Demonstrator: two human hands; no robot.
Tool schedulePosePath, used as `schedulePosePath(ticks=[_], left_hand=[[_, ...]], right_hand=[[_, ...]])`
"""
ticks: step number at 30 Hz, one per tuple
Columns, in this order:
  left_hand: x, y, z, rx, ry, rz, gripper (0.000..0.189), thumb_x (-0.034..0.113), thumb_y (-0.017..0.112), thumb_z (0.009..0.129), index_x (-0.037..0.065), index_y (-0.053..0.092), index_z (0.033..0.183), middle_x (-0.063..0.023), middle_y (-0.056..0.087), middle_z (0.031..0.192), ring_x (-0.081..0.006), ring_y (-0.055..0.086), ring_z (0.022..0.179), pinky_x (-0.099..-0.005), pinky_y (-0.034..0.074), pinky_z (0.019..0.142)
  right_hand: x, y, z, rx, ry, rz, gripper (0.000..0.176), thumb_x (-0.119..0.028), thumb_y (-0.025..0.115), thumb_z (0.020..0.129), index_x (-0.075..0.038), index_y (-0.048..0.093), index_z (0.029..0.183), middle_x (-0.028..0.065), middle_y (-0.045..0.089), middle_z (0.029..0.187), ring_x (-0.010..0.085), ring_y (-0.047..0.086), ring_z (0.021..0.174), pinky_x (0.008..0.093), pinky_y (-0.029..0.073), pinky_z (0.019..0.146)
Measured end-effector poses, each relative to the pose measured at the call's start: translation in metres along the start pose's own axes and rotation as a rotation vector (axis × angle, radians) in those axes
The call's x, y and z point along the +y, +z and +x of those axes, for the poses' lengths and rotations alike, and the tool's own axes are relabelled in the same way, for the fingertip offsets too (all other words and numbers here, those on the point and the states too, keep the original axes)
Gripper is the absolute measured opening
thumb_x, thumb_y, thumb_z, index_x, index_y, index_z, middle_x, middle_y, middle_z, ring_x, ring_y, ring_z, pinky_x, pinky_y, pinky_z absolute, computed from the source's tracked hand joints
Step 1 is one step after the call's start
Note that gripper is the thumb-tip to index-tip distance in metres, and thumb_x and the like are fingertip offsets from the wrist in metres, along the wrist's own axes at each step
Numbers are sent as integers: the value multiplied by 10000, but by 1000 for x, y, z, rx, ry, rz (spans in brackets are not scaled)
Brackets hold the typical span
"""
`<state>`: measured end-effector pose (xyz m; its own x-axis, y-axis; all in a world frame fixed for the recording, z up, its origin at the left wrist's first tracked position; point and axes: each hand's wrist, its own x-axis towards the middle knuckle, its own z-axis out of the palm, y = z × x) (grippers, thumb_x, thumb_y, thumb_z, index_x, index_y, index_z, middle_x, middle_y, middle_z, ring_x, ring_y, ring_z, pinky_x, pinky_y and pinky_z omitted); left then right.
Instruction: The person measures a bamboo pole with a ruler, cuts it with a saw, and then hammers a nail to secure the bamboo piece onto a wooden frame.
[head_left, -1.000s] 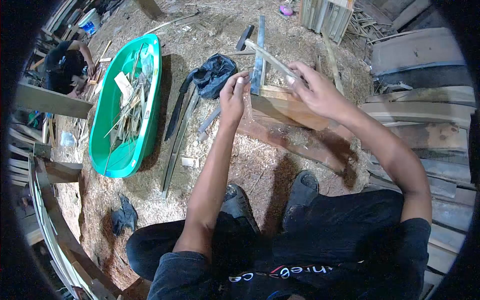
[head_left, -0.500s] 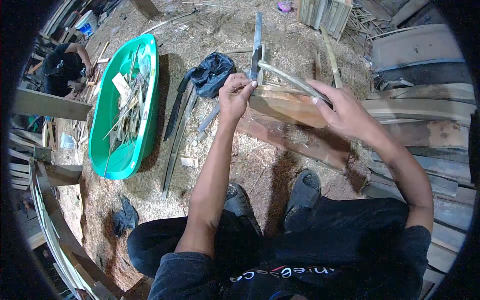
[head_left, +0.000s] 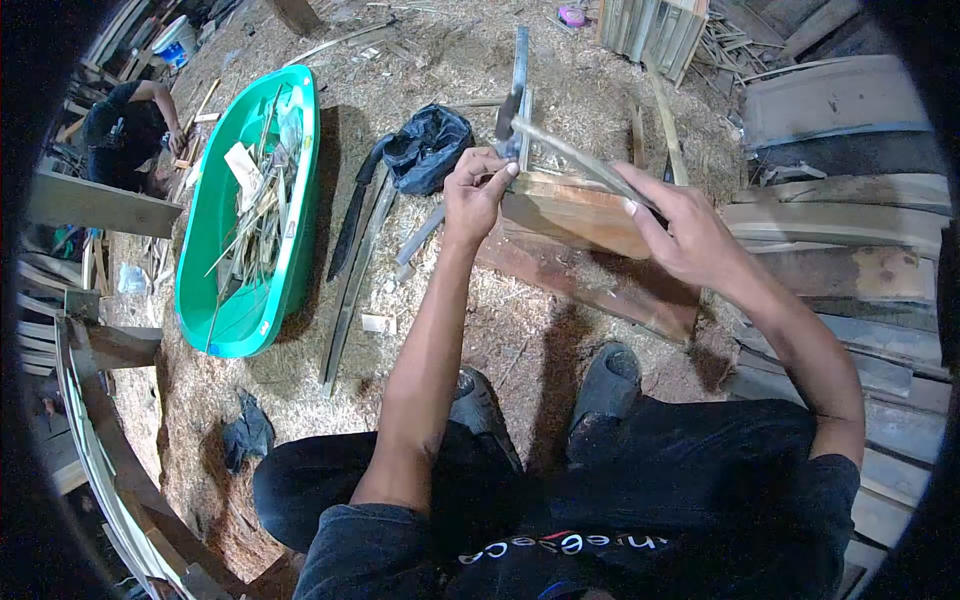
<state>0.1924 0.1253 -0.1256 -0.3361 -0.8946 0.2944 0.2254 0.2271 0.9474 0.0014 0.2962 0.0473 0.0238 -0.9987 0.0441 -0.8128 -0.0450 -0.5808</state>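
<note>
My right hand (head_left: 690, 225) is wrapped around the wooden handle of a hammer (head_left: 570, 152), which reaches left across a wooden block. The dark hammer head is just beyond my left fingertips. My left hand (head_left: 477, 190) is closed in a pinch at the block's left end. What sits between its finger and thumb is too small to make out. A long narrow grey strip (head_left: 520, 65) runs away from the fingertips, partly behind the hammer head. The wooden block (head_left: 575, 222) lies between my hands, above a reddish-brown board (head_left: 600, 295) on the ground.
Left of me stands a green tub (head_left: 190, 285) holding wood scraps. Near it lie a black plastic bag (head_left: 428, 150), a dark-bladed knife (head_left: 346, 235) and long strips (head_left: 350, 300). Stacked boards (head_left: 850, 225) line the right side. Another person (head_left: 125, 130) crouches at upper left.
The hammer head has shifted slightly up and left, its angle changed. My left hand still pinches at the block's end and has barely moved.
</note>
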Motion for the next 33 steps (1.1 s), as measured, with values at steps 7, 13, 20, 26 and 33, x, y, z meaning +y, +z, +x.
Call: schedulePosePath(ticks=[7, 13, 20, 26, 33], left_hand=[[1, -1, -1, -13, -14, 51, 53, 21, 746, 829, 9, 706, 862, -45, 600, 1024, -92, 551, 888, -228, 444, 771], [2, -2, 0, -19, 17, 139, 67, 35, 753, 826, 5, 706, 863, -55, 605, 1031, -110, 556, 922, -243, 447, 795], [3, 2, -1, 6, 3, 34, 82, 25, 754, 812, -5, 718, 879, -44, 593, 945, -111, 559, 847, -231, 447, 732], [4, 0, 0, 0, 17, 55, 85, 21, 756, 807, -7, 714, 876, -52, 599, 952, -130, 567, 894, -249, 459, 774], [-6, -2, 0, 3, -19, 7, 95, 45, 758, 812, -13, 705, 866, -67, 599, 990, -139, 573, 917, -257, 463, 794]], right_hand=[[6, 2, 3, 45, -96, 13, 410, -81, 514, 951, 39, 490, 1342, 274, 660, 1035, 335, 684, 835, 419, 518, 760], [4, 4, 2, 4, -8, -18, 414, -105, 531, 956, 38, 489, 1343, 280, 658, 1023, 348, 679, 822, 418, 518, 750], [7, 6, 2, 15, -26, 1, 408, -102, 530, 956, 27, 496, 1341, 279, 659, 1054, 379, 674, 913, 414, 516, 801], [7, 8, 2, 65, -68, 11, 403, -92, 528, 954, 38, 500, 1334, 285, 651, 1089, 363, 677, 947, 407, 515, 827], [15, 9, -1, 101, -60, 74, 431, -98, 532, 951, 16, 482, 1364, 273, 655, 1095, 337, 682, 948, 401, 515, 829]])
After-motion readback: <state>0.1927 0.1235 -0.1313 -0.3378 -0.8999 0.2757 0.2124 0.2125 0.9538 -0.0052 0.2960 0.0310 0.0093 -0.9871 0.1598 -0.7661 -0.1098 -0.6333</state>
